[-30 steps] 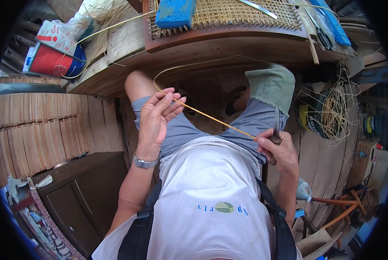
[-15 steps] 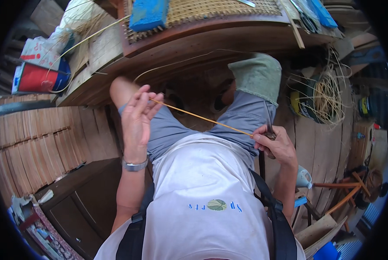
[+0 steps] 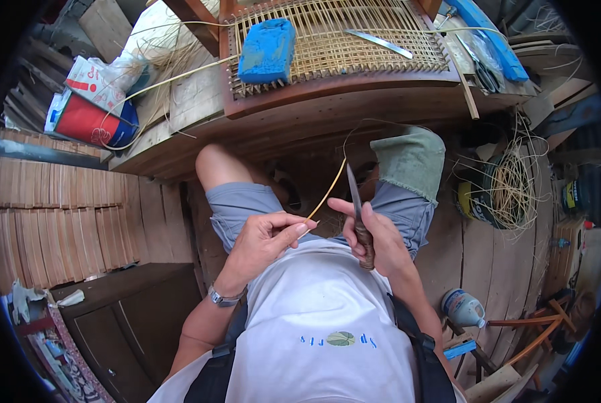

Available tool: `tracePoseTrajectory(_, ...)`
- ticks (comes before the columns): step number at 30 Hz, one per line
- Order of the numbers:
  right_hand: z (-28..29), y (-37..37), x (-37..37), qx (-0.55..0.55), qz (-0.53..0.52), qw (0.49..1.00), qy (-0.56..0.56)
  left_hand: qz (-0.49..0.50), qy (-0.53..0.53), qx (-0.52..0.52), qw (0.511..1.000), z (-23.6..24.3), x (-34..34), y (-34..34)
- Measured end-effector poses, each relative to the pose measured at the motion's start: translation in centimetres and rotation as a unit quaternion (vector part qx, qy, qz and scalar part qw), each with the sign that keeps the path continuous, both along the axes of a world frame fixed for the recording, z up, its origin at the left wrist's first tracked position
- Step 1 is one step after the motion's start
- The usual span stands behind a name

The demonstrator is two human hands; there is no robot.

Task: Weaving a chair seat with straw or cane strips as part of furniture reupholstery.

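Thumb and fingers of my left hand (image 3: pixel 270 240) pinch one end of a narrow yellowish cane strip (image 3: pixel 332 185) above my lap. From there the strip rises and curves away toward my right knee as a thin line. My right hand (image 3: pixel 384 245) is wrapped around the dark handle of a knife (image 3: pixel 355 195), its blade pointing away from me beside the strip. The index finger of that hand stretches toward the strip; whether it touches is unclear. Over my right knee lies a green cloth (image 3: pixel 409 161).
On the bench ahead rests a wooden frame with woven cane (image 3: pixel 320 64), bearing a blue block (image 3: pixel 267 50) and a flat metal strip (image 3: pixel 384 44). Coiled cane (image 3: pixel 512 191) fills a bucket at right; a red-and-blue container (image 3: pixel 89 121) stands at left. A jug (image 3: pixel 463 307) sits lower right.
The strip was stretched between both hands; now my left hand pinches its end. Both hands came closer together, and the knife blade swung into plain view. The head view shifted, showing more of the bench.
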State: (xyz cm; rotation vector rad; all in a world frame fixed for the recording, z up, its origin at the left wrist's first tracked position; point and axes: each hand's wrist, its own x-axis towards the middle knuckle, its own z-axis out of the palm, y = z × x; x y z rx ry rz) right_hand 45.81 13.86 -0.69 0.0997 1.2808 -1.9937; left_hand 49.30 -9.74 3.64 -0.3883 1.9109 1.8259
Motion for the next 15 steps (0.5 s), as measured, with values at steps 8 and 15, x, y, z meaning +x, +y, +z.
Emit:
tracePoseTrajectory(8,-0.4,-3.0,-1.6,-0.031,0.015,0.998,0.047,-0.010,0.009,-0.003,1.000,-1.1,0.3,-0.3)
tracePoseTrajectory(15,-0.9,-3.7,-1.8,0.069,0.056,0.992,0.089,0.008,-0.020,0.011,1.000,-0.9,0.2,-0.4)
